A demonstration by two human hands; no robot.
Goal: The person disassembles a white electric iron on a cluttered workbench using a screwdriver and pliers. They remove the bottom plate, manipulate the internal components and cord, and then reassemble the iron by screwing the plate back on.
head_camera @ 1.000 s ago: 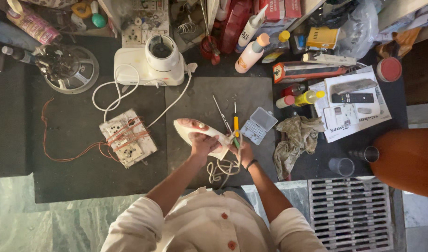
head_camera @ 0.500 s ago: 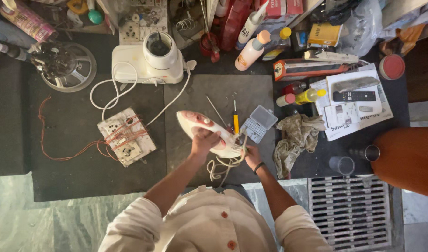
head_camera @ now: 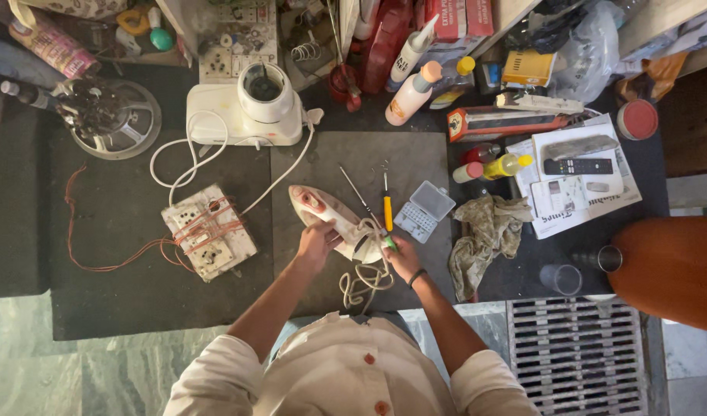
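Now the left hand (head_camera: pixel 316 240) grips the iron (head_camera: pixel 328 218) on the dark mat (head_camera: pixel 415 162), fingers wrapped round its side. Its long body points to ten o'clock. At four o'clock, the right hand (head_camera: pixel 403 258) pinches a green-handled tool (head_camera: pixel 389 242) at the iron's back end.

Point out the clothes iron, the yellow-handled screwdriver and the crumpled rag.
clothes iron (head_camera: pixel 322 212), head view, on its white and pink upper body near the tip.
yellow-handled screwdriver (head_camera: pixel 387 213), head view, on the yellow handle.
crumpled rag (head_camera: pixel 484 235), head view, on the middle of the cloth.
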